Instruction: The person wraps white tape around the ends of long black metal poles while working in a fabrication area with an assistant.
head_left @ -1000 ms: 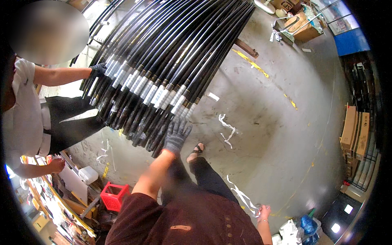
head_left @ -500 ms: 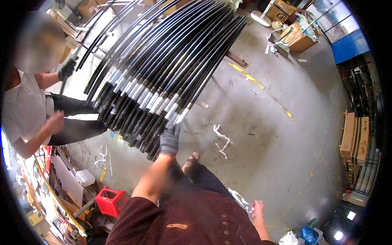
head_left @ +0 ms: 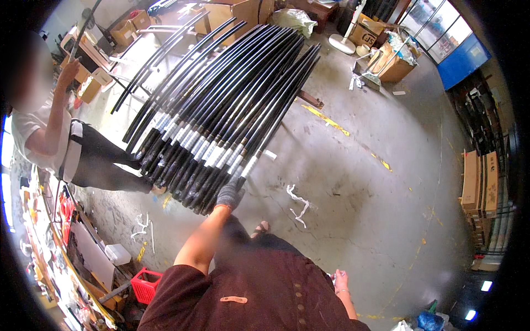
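Observation:
Long, slim black poles (head_left: 221, 94) lie side by side in a wide fan, with dark wrapped handle ends towards me and white bands above the handles. My left hand (head_left: 229, 195), in a grey glove, closes round the handle end of the pole (head_left: 250, 165) at the right edge of the fan. Low on the right, my bare right hand (head_left: 342, 281) hangs by my side with its fingers closed. A bit of white strip (head_left: 332, 276) shows at its fingers; the rest is hidden.
At left a co-worker (head_left: 41, 138) holds a dark pole (head_left: 83, 33) upright. White strips (head_left: 298, 205) lie on the floor. A red plastic crate (head_left: 146, 285) stands beside a cluttered bench (head_left: 66, 243). Cardboard boxes (head_left: 479, 179) stand at right; a steel bar (head_left: 312, 99) juts out beyond the poles.
The co-worker has stepped back left and raised a pole. My left hand stays on the handle end. Less of the white strip shows at my right hand.

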The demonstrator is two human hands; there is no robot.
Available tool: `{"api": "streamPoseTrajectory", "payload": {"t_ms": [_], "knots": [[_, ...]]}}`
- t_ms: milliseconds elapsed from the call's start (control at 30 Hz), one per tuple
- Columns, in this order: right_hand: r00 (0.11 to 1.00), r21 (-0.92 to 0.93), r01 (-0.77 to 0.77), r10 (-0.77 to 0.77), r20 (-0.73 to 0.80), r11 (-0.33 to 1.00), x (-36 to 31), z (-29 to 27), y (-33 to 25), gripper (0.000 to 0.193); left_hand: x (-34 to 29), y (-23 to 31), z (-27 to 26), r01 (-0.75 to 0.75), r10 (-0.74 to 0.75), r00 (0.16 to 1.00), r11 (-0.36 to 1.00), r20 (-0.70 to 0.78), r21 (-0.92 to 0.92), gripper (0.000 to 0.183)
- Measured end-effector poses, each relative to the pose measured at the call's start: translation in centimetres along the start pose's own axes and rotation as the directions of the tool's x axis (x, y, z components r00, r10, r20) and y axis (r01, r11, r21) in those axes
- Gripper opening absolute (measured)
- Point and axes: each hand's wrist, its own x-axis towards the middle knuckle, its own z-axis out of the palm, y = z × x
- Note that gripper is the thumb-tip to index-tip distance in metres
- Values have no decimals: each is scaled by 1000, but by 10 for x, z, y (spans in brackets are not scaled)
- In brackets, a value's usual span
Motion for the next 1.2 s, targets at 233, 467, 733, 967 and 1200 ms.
{"api": "streamPoseTrajectory", "payload": {"t_ms": [233,467,733,967,1200], "knots": [[997,25,63,-64,52,998,-1,18,-6,16,11,-42,20,-210,193,978,923,-84,-323,48],[991,87,136,-136,2,987,-19,50,-56,21,-30,76,-60,256,-22,944,675,328,-692,46],[693,-208,710,-616,376,673,-101,166,-206,33,-51,140,-123,288,537,753,250,380,-925,69],[413,40,778,-558,720,627,-239,233,-298,55,-45,213,-150,292,668,696,73,264,-954,69],[213,98,848,-503,838,522,-302,235,-310,24,-44,236,-147,370,654,712,-42,255,-928,62]]}}
